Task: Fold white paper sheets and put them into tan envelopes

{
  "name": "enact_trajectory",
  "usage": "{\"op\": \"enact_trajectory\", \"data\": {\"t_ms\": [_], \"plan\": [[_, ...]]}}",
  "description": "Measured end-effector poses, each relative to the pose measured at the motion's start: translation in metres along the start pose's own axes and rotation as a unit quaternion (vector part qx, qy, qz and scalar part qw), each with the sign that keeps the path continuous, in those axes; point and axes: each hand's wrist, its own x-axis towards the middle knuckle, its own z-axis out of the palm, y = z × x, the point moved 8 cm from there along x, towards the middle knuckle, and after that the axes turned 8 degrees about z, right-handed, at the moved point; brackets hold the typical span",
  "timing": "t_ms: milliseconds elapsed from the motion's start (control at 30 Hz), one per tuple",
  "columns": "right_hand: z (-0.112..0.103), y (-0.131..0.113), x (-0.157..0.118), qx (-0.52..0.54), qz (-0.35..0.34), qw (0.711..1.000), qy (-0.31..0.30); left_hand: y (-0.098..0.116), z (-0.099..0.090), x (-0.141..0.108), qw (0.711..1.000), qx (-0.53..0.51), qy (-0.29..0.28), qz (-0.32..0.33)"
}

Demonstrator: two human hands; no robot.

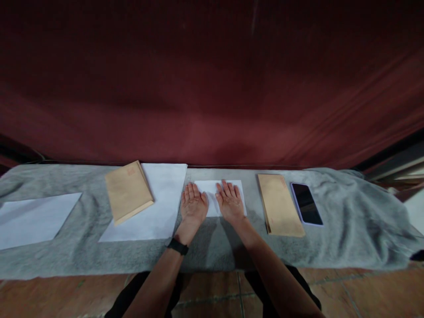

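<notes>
The left hand [194, 203] lies at the left end of a small sheet [212, 199], palm down, its fingers straight and close together, its thumb turned inward onto the white paper; it has hold of nothing. The right hand [231, 202] is spread flat over the right part of the same sheet, fingers slightly apart, thumb pointing toward the other hand, and it grips nothing either. How firmly the palms press is hard to tell from straight above. The small sheet lies on a grey cloth [351, 221], its middle bare between the two hands. A dark band [178, 246] circles the left wrist. Just left of the left hand is a large sheet [162, 212], and a brown packet [128, 190] sits askew, partly on it and partly on the cloth. Well apart at the far left lies another sheet, the outer sheet [36, 218]. To the right of the right hand, a stack of brown envelopes [282, 205] lies slightly slanted, with a phone [308, 204] just beside it, dark screen up. A red wall [212, 97] rises behind the cloth, and a tiled floor [212, 293] shows below its near edge.
</notes>
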Motion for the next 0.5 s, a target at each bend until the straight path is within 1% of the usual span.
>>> {"op": "enact_trajectory", "data": {"t_ms": [67,133,200,267,367,500], "plan": [[0.000,0.000,0.000,0.000,0.003,1.000,-0.006,0.004,-0.007,0.000,1.000,-0.007,0.023,0.016],[0.000,0.001,0.001,0.002,0.008,1.000,-0.018,0.019,-0.010,0.000,0.996,-0.035,0.033,0.079],[0.000,0.002,0.002,0.006,0.010,0.999,-0.030,0.040,-0.007,-0.002,0.984,-0.078,0.013,0.157],[-0.001,0.002,0.002,0.011,0.007,0.999,-0.042,0.056,0.000,-0.006,0.973,-0.112,-0.021,0.201],[-0.002,0.005,0.003,0.019,0.004,0.998,-0.055,0.066,0.008,-0.008,0.968,-0.124,-0.054,0.209],[-0.005,0.005,0.003,0.012,-0.004,0.998,-0.062,0.066,0.015,-0.008,0.969,-0.103,-0.084,0.210]]}}
